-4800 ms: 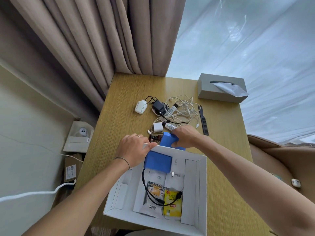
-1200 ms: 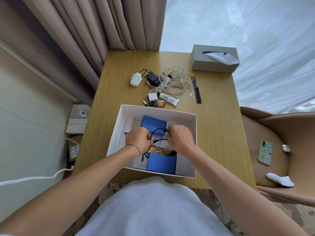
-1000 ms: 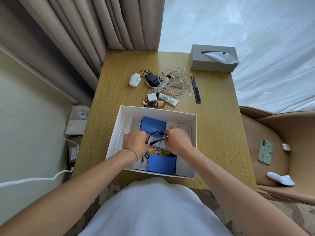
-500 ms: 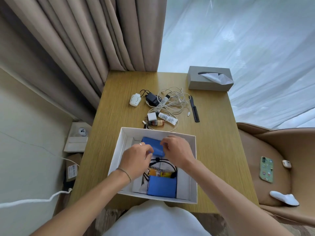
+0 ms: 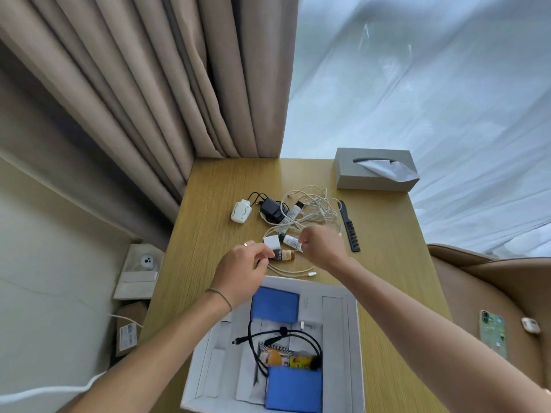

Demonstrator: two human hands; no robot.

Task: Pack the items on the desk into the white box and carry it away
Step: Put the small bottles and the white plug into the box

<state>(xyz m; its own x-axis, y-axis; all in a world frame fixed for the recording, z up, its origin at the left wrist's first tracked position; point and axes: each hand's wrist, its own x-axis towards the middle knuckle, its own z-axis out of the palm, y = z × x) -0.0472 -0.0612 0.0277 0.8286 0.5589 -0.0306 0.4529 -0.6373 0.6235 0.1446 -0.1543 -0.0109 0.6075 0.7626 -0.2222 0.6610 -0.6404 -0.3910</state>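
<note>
- Now both hands are out past the far rim of the white box [image 5: 354, 338], over the small things on the worktop [image 5: 208, 204].
- Left hand [image 5: 241, 272]: fingers curled, their tips at the left end of the small brown bottle [image 5: 284, 254], which lies on its side. They seem to pinch or touch it; I cannot tell which.
- Right hand [image 5: 323, 248]: fingers bent, thumb and forefinger meeting at the near end of the white tube [image 5: 290, 241]. It looks like a pinch on the tube, though the contact is partly hidden by the hand itself.
- A white plug cube [image 5: 272, 242] sits just beside the tube and the bottle, between the two hands.
- Farther back lies a tangle of white cables [image 5: 316, 208], with a second white tube [image 5: 293, 211] in it, a black charger [image 5: 272, 208] to its left, and a small white round-cornered device [image 5: 241, 211] left of that.
- A black comb [image 5: 348, 226] lies right of the cables; a grey tissue box [image 5: 372, 169] stands at the far right corner.
- One white cable end [image 5: 298, 272] runs along the worktop between the hands and the box.
- Inside the box: two blue cases [image 5: 275, 305], a black cable [image 5: 283, 335], and snack packets [image 5: 286, 357].
- On the brown chair [image 5: 492, 278] at right rests a phone [image 5: 493, 333].
</note>
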